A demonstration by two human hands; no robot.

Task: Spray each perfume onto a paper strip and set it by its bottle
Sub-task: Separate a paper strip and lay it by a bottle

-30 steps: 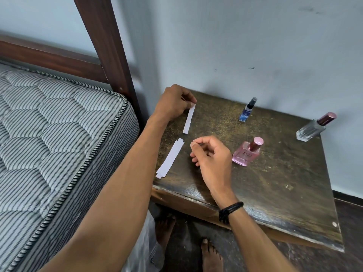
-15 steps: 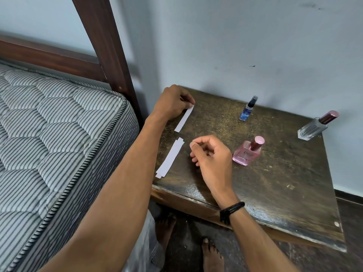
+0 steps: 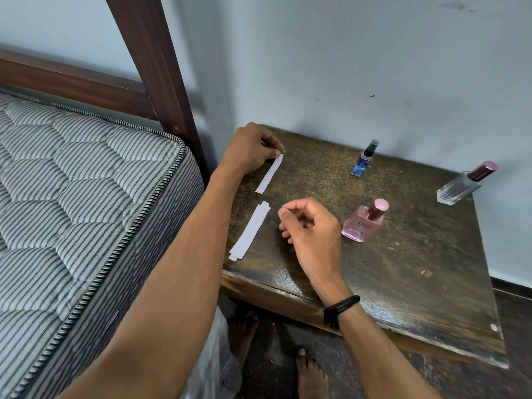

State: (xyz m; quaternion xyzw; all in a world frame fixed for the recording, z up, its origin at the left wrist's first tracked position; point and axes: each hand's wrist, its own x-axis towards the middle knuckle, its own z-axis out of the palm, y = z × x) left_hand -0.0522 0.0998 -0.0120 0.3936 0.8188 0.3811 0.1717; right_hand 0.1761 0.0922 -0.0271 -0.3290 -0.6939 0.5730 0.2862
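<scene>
My left hand (image 3: pixel 252 149) pinches the top end of a white paper strip (image 3: pixel 270 174), which hangs down over the back left of the dark wooden table (image 3: pixel 417 272). A small stack of paper strips (image 3: pixel 250 231) lies near the table's left edge. My right hand (image 3: pixel 312 226) hovers over the middle of the table with fingers curled and nothing in it. Just right of it stands a pink perfume bottle (image 3: pixel 365 223). A small blue spray bottle (image 3: pixel 363 159) stands at the back. A clear bottle with a maroon cap (image 3: pixel 463 184) stands at the back right corner.
A striped mattress (image 3: pixel 72 211) and a dark wooden bed post (image 3: pixel 155 70) border the table on the left. A pale wall (image 3: pixel 374 53) runs behind the table. Bare feet (image 3: pixel 311 372) rest on the floor below the front edge.
The strip in my left hand has swung its lower end leftward and lies at more of a slant. My right hand has stayed in place.
</scene>
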